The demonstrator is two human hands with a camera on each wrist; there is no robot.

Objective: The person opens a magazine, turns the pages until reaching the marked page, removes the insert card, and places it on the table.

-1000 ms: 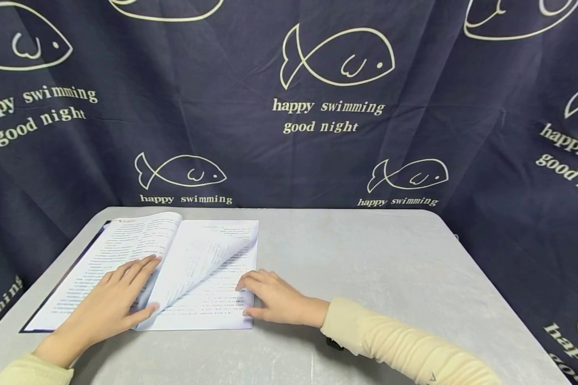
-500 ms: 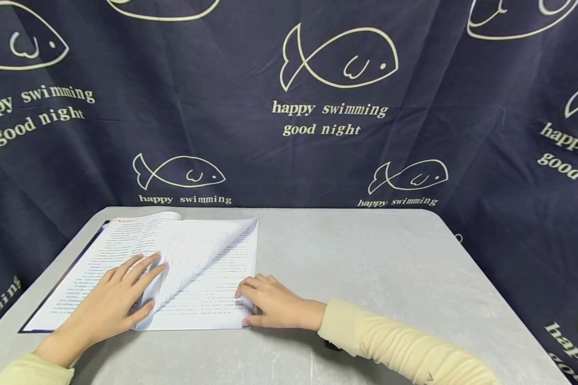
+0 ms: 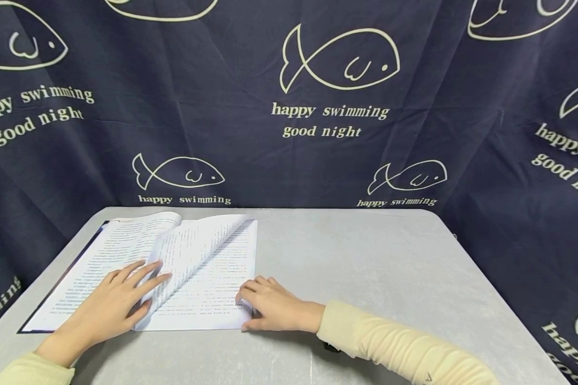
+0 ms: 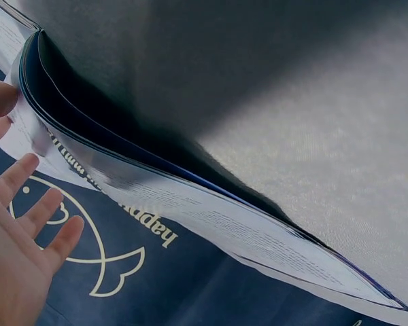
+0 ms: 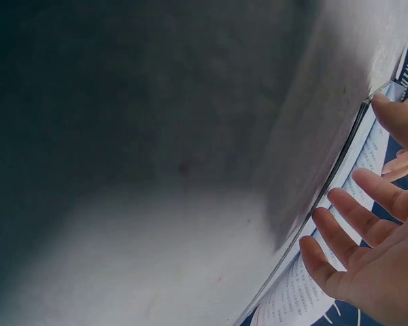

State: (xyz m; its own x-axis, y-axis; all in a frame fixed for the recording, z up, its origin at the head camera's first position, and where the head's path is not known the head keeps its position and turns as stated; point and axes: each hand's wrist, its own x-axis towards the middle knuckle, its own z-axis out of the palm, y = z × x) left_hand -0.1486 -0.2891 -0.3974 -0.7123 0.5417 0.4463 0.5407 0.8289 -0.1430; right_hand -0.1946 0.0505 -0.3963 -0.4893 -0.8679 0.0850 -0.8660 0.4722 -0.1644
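An open book [image 3: 212, 299] lies on the left part of the table, dark cover edge showing at its left. One page [image 3: 192, 246] is lifted and curls diagonally across the right-hand side, its top right corner bent over. My left hand [image 3: 106, 307] has spread fingers near the gutter, the fingertips reaching against the turning page. At the lower right edge of the book is my right hand [image 3: 274, 305], with fingertips over the margin and the thumb by the bottom corner. In the right wrist view its fingers [image 5: 353, 214] look relaxed and slightly bent along the book's edge.
A grey table [image 3: 356, 267] extends to the right of the book. Behind it and at both sides hangs a dark blue curtain [image 3: 250, 123] printed with fish and lettering.
The lifted page has swung further left, uncovering more of the printed sheet below. My left fingers have spread toward the page. The right hand has shifted slightly downward at the book's edge.
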